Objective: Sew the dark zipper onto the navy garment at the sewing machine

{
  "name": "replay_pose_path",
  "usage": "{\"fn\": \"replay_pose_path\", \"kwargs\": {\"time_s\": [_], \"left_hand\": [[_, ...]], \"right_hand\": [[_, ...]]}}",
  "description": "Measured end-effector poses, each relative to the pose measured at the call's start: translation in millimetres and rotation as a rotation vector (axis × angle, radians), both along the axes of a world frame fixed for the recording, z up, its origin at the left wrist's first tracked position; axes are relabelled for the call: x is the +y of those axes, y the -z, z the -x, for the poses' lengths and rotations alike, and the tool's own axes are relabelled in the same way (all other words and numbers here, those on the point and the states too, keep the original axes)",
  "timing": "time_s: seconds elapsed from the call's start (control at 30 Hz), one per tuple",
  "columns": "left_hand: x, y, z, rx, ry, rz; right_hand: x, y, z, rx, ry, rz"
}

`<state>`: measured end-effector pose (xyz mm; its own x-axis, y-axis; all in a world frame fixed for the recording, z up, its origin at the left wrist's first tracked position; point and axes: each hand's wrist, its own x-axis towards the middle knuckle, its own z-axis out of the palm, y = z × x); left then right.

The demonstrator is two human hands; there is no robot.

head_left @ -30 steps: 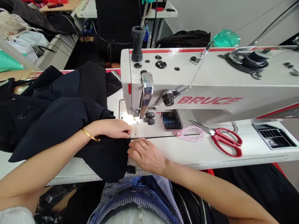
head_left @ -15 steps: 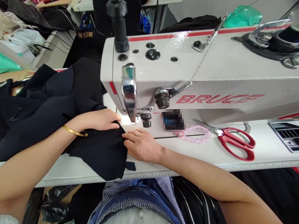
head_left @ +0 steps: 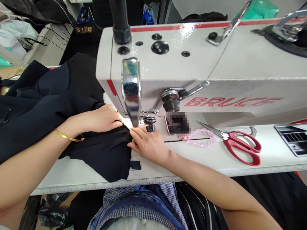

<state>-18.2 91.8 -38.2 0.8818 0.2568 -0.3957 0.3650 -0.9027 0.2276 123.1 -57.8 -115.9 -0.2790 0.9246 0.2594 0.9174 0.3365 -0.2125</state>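
Dark navy cloth (head_left: 103, 156) lies bunched and folded over the left of the sewing machine bed, with one flap reaching the front edge. On the cloth near the needle area, my left hand (head_left: 100, 119) rests palm down, fingers stretched towards the presser foot and thumb apart. My right hand (head_left: 151, 143) is at the cloth's right edge, its fingers extended close to the needle area and its thumb apart below. The sewing machine (head_left: 153, 70) stands just beyond both hands. Its head partly hides the needle and presser foot.
Red-handled scissors (head_left: 242, 143) lie on the bed to the right, beside a pink bead bracelet (head_left: 208, 139) and a partly blurred phone (head_left: 170, 127). A small dark cloth scrap (head_left: 135, 165) is near the ruler strip (head_left: 153, 180) on the front edge.
My right hand has moved up towards the needle, its fingers and thumb now farther apart. My left hand has shifted slightly left in view. The camera has moved closer to the machine.
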Motion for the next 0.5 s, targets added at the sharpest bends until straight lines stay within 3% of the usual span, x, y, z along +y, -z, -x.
{"fn": "replay_pose_path", "kwargs": {"time_s": [0.17,0.33,0.5], "left_hand": [[-2.5,-4.9,-3.7,0.093,-0.031,-0.017],[-2.0,7.6,-6.7,0.036,-0.010,-0.035],[-2.2,13.7,-7.7,-0.025,-0.013,-0.102]], "right_hand": [[7.7,2.3,-5.5,-0.008,0.241,-0.011],[15.0,3.4,7.3,0.023,0.140,0.053],[12.4,2.6,-0.8,0.011,0.238,-0.072]]}}
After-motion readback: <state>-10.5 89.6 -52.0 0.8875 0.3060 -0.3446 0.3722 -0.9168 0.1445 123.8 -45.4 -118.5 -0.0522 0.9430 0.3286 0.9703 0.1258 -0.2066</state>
